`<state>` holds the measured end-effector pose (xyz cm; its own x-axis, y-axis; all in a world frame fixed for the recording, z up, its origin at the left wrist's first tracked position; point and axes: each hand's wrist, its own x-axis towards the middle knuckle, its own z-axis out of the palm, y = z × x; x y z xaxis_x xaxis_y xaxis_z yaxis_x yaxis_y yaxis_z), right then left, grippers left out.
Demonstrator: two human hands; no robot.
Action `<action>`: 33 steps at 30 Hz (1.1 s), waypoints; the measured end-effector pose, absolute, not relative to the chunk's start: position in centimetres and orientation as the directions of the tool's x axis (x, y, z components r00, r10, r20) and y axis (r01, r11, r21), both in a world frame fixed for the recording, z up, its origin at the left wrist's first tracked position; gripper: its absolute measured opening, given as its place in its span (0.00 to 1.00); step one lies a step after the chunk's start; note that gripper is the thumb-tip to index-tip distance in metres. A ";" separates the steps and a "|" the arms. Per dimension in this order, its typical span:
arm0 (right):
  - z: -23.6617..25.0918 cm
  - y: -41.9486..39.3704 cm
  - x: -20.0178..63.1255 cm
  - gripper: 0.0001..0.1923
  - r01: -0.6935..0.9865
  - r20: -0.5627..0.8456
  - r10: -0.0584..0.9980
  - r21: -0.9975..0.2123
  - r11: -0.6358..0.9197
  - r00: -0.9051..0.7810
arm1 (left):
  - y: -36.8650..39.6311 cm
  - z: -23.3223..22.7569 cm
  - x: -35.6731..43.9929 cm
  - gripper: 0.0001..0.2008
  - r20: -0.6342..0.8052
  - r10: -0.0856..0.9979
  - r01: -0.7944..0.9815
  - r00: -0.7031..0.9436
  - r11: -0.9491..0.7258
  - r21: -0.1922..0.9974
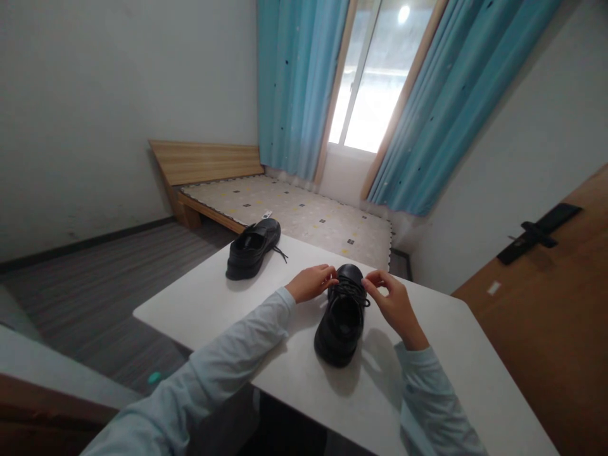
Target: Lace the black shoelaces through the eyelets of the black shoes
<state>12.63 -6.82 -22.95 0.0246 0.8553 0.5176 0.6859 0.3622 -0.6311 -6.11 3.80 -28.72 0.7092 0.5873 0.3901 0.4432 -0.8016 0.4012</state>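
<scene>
A black lace-up shoe [339,329] stands on the white table [294,342] in front of me, its toe pointing away and its heel towards me. Dark shoelaces [349,290] cross its top, and a small loop hangs out on the right side. At the shoe's left side, my left hand [312,283] is closed, fingertips pinched at the laces. My right hand [392,307] pinches thumb and forefinger together at the right edge of the laces. The thin lace ends between the fingertips are hard to make out. A second black shoe [251,250] sits at the table's far left edge, its lace trailing loose.
Beyond the table is a wooden bed [204,161] with a patterned mattress [304,212]. Blue curtains [301,82] hang beside the bright window [373,95]. A wooden door [546,297] with a black handle is on the right. Grey floor [118,272] lies left.
</scene>
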 end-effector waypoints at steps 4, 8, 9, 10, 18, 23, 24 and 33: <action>-20.9 -9.0 9.2 0.12 0.765 0.478 0.857 -0.475 0.435 -0.191 | 3.8 -28.7 -6.2 0.12 0.380 0.589 0.471 0.714 -0.805 0.361; -21.5 -11.5 5.9 0.17 0.922 0.261 0.915 -0.157 0.355 -0.308 | 3.8 -28.5 -6.2 0.12 0.368 0.599 0.498 0.711 -0.798 0.338; -22.1 -11.9 5.2 0.19 0.948 0.224 0.933 -0.083 0.307 -0.283 | 3.8 -28.5 -6.2 0.12 0.361 0.603 0.505 0.711 -0.796 0.335; -22.7 -12.2 4.6 0.19 0.963 0.185 0.948 -0.027 0.267 -0.257 | 3.8 -28.5 -6.2 0.12 0.354 0.608 0.512 0.711 -0.792 0.332; -24.3 -12.4 3.6 0.08 0.991 0.176 0.975 0.009 0.135 -0.134 | 3.7 -28.6 -6.1 0.11 0.311 0.631 0.546 0.711 -0.774 0.321; -23.9 -12.0 4.8 0.07 0.987 0.192 0.970 -0.030 0.156 -0.147 | 3.5 -28.4 -6.0 0.10 0.299 0.643 0.559 0.705 -0.763 0.323; -23.9 -12.0 5.1 0.08 0.986 0.183 0.972 -0.042 0.161 -0.150 | 3.5 -28.4 -6.0 0.10 0.299 0.645 0.560 0.703 -0.762 0.325; -22.6 -12.2 9.2 0.10 0.989 0.235 0.961 0.002 0.149 -0.145 | 3.6 -28.2 -6.1 0.11 0.326 0.650 0.551 0.686 -0.757 0.351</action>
<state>9.23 -12.18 -22.61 -0.1454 0.9610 0.2353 0.9888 0.1491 0.0018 -6.09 3.65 -28.15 0.6863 0.6502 0.3259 0.5510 -0.7573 0.3505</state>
